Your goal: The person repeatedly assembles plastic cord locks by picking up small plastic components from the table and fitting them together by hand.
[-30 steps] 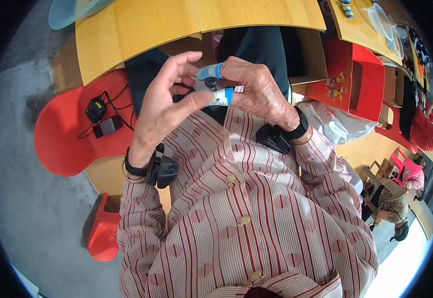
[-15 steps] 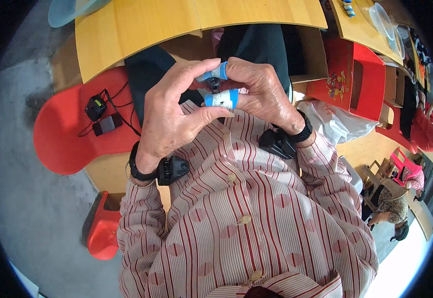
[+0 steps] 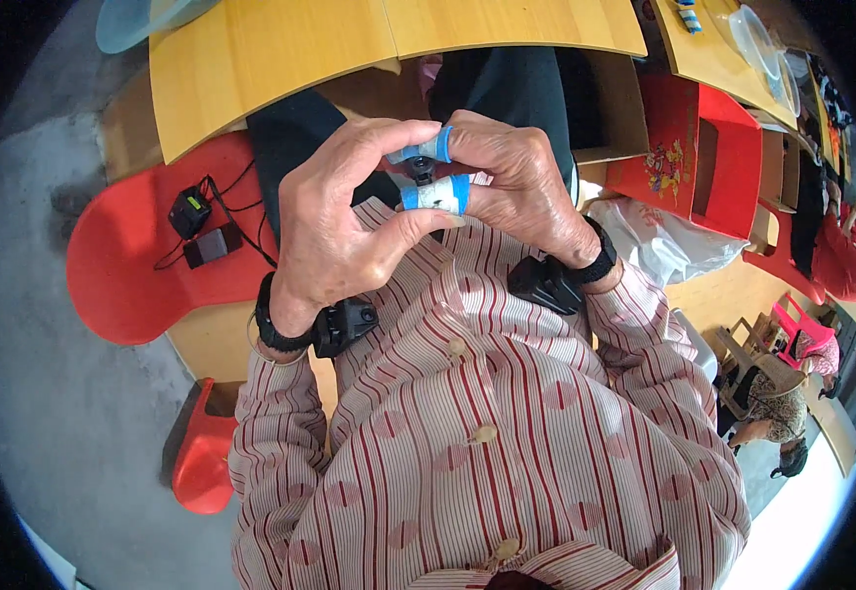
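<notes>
My right hand (image 3: 521,177) has blue-and-white wraps on its thumb and forefinger tips. Between the upper wrap (image 3: 426,147) and the lower wrap (image 3: 435,195) is pinched a small black part (image 3: 422,169) with a round end. My left hand (image 3: 335,221) curves in from the other side, its forefinger along the upper wrap and its thumb under the lower one. Whether the left fingers also grip something is hidden. Both hands are raised over my lap, and each wrist wears a black strap with a black block on it.
Ahead is a yellow wooden table (image 3: 281,69). On a red stool (image 3: 123,261) at the left lie two small black devices (image 3: 202,226) with cables. A red box (image 3: 654,147) and a white plastic bag (image 3: 654,246) are at the right. People sit farther off at the right.
Both hands stay nearly in place round the black part. The left hand has shifted very slightly to the left.
</notes>
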A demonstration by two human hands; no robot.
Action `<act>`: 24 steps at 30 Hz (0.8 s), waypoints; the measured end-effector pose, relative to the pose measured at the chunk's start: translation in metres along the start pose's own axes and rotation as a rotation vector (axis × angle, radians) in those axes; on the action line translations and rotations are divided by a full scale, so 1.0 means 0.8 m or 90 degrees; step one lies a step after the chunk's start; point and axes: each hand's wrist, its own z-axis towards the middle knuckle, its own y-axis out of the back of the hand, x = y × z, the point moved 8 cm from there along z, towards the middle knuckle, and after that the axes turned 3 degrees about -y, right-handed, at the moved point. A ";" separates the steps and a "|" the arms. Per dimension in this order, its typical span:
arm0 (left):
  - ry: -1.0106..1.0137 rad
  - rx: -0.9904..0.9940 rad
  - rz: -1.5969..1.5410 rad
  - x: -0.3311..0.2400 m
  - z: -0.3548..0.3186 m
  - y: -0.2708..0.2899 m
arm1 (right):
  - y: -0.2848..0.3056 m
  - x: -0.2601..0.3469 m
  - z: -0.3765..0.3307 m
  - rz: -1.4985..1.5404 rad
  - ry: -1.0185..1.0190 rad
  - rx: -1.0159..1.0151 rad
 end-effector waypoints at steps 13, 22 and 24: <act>0.003 0.029 -0.026 0.014 0.017 -0.007 | 0.036 -0.004 0.004 -0.094 -0.020 -0.058; 0.105 0.020 0.014 0.085 0.033 0.029 | 0.212 -0.152 -0.100 -0.029 -0.366 -0.356; 0.166 0.014 0.014 0.099 0.032 0.042 | 0.234 -0.192 -0.124 -0.113 -0.472 -0.318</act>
